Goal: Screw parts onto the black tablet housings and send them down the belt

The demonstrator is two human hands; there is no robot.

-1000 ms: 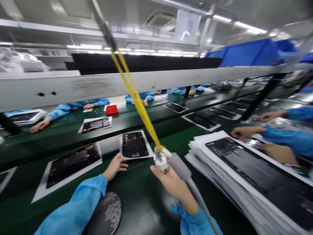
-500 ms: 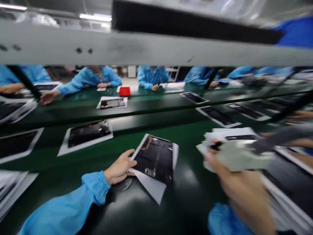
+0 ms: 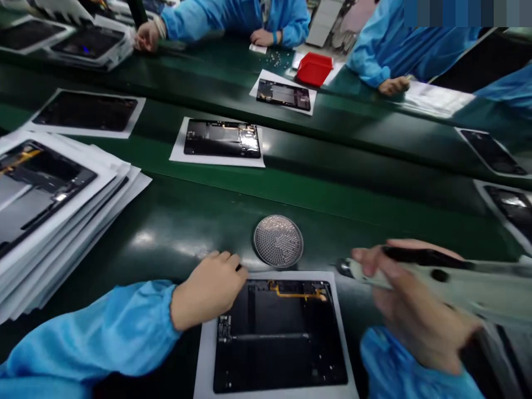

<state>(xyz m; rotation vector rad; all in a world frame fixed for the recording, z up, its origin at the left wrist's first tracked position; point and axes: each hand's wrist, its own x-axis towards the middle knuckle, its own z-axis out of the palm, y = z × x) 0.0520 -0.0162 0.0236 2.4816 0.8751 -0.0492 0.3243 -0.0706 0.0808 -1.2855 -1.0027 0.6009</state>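
Observation:
My right hand (image 3: 411,310) is wrapped around a pale electric screwdriver (image 3: 465,282), its dark nose pointing left, to the right of a tablet. That opened black tablet (image 3: 282,360), with an orange flex cable near its top edge, lies on a white sheet (image 3: 203,371) in front of me. At the tablet's upper left corner rests my left hand (image 3: 210,291), fingers curled; what they hold, if anything, is hidden. A small dark spot shows by one finger. Just beyond the tablet sits a round metal dish (image 3: 278,241) with a dotted surface.
A tall stack of tablets and white sheets (image 3: 91,205) stands at left. Tablets on sheets, such as one (image 3: 222,138), lie along the green bench (image 3: 332,194). Across it are co-workers in blue sleeves (image 3: 208,19) and a red bin (image 3: 315,68).
The view has turned left and down. The tablet my left hand was holding tilted now lies flat on its sheet near me. The screwdriver has come toward it, and the round dish is uncovered.

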